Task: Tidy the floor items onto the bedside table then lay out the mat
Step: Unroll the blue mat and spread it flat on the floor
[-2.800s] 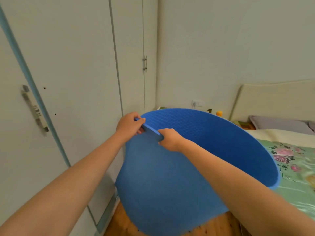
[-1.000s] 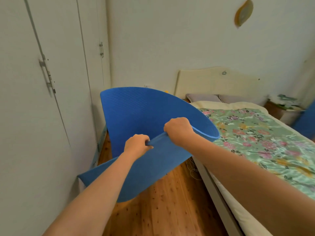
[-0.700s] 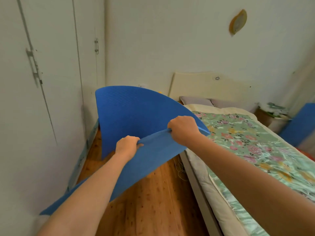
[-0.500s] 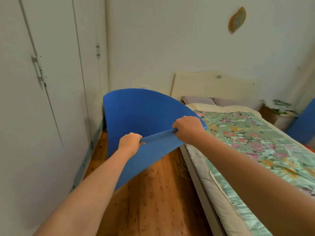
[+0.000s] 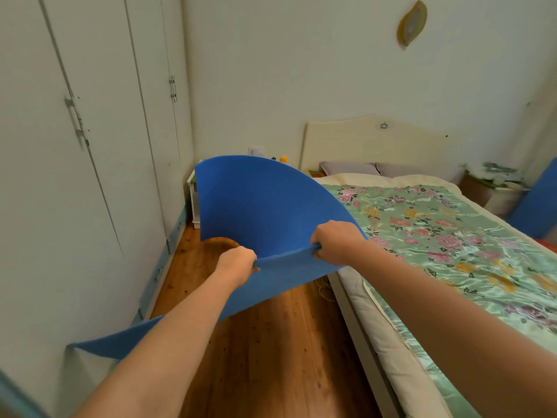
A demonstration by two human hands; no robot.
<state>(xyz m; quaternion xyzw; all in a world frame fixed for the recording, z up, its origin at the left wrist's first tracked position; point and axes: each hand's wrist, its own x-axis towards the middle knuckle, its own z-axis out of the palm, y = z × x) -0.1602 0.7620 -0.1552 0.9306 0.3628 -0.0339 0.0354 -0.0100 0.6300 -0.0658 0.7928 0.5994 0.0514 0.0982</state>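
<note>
Blue mat [image 5: 265,206] bowed, lengthwise toward headboard [image 5: 373,140]

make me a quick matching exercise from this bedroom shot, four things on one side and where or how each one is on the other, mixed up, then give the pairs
Things
1. blue mat
2. floral bedspread
3. oval wall ornament
4. wooden floor

Places or states
A. hangs high on the wall above the headboard
B. bare strip between the wardrobe and the bed
C. curled and held up at its near edge by the left hand and the right hand
D. spread flat over the bed

Pairs: 1-C, 2-D, 3-A, 4-B
</note>
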